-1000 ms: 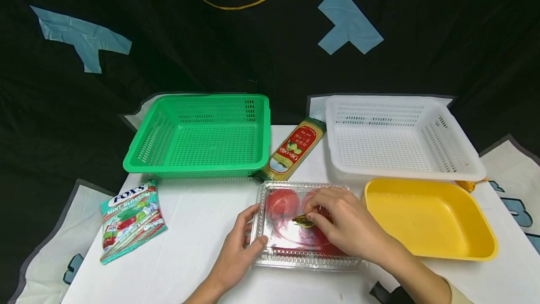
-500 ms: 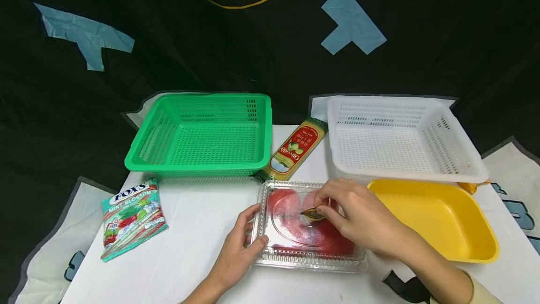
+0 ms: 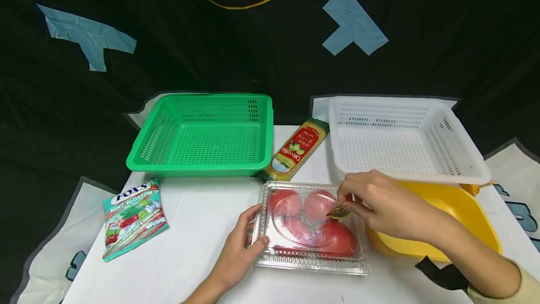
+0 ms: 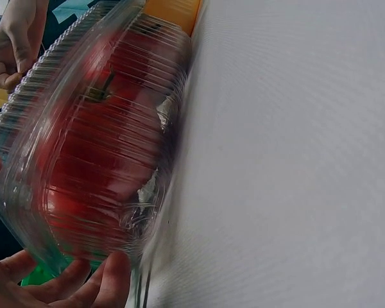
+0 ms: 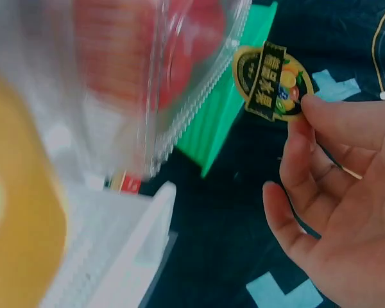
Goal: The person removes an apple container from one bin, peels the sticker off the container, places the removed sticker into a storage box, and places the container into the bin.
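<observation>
A clear plastic clamshell box (image 3: 312,264) of red tomatoes (image 3: 337,238) lies at the front middle of the table, lid down. My left hand (image 3: 238,252) holds its left side, thumb on the rim and fingers along the edge; in the left wrist view the fingertips (image 4: 115,276) touch the box's end. Between thumb and forefinger my right hand (image 3: 386,205) pinches a sticker (image 3: 339,211) above the lid's right part. In the right wrist view this sticker (image 5: 273,80) is round, black and gold, with printed fruit, and hangs apart from the lid.
Behind the box stand a green basket (image 3: 202,169) and a white basket (image 3: 405,172), with an Olivoilà pack (image 3: 295,149) between them. A yellow tub (image 3: 476,233) stands right, partly behind my right arm. A Fox's candy bag (image 3: 134,219) lies left; black tape (image 3: 445,276) is at front right.
My right hand has moved right, carrying the sticker away from the middle of the lid, so more of the tomatoes shows. My left hand stays on the box.
</observation>
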`<state>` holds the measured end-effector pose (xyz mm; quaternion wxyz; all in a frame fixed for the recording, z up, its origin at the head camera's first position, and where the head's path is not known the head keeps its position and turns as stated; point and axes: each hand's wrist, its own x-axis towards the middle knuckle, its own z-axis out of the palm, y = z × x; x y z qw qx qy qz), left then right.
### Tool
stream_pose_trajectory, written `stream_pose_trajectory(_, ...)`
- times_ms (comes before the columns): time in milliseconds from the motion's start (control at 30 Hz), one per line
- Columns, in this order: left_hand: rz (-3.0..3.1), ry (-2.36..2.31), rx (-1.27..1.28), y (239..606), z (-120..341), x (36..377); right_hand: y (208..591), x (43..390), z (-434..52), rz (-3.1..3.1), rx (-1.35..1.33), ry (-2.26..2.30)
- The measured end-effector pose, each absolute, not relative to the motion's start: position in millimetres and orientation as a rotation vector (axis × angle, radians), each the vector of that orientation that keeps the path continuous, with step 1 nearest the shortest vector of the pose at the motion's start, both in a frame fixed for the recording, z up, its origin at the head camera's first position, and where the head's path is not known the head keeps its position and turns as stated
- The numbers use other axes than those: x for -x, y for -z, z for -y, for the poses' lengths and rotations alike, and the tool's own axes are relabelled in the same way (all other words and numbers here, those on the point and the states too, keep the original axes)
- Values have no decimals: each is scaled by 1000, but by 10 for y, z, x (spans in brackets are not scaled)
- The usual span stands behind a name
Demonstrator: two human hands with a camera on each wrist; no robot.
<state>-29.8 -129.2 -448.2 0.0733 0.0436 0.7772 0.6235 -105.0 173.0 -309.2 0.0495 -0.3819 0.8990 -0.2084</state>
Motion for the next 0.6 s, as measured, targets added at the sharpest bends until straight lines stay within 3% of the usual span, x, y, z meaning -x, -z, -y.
stream_pose_trajectory(600, -2358, -1854, -124, 4485, 1288, 293, 3090, 1234, -2389, -2600, 1121, 448)
